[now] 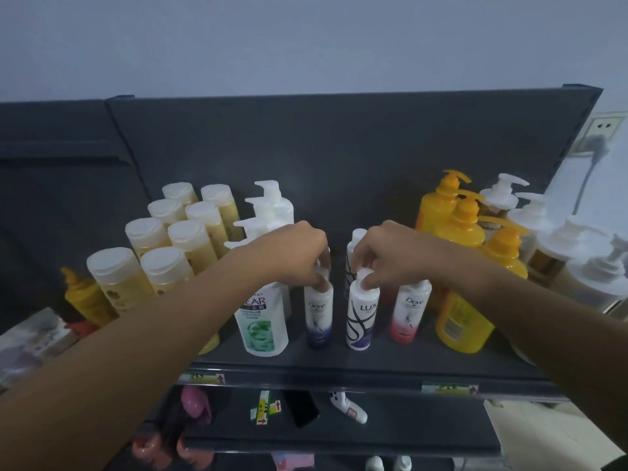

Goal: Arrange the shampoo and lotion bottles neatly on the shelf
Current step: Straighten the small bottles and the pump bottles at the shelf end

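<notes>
On the dark top shelf (339,363) my left hand (299,254) pinches the cap of a white-and-blue Dove bottle (318,317). My right hand (390,258) pinches the cap of a white Lux bottle (362,317) just to its right. Both bottles stand upright near the front edge. A second Lux bottle (353,260) stands behind, partly hidden by my right hand. A white Clear bottle with a green label (263,321) stands left of the Dove. A pink-bottomed Dove bottle (409,311) stands right of the Lux.
Several pale-yellow flip-cap bottles (170,246) fill the left of the shelf, with white pump bottles (268,205) behind the Clear. Orange-yellow pump bottles (465,229) and white pump bottles (550,239) crowd the right. A lower shelf (339,440) holds small items. A wall socket (601,130) is at right.
</notes>
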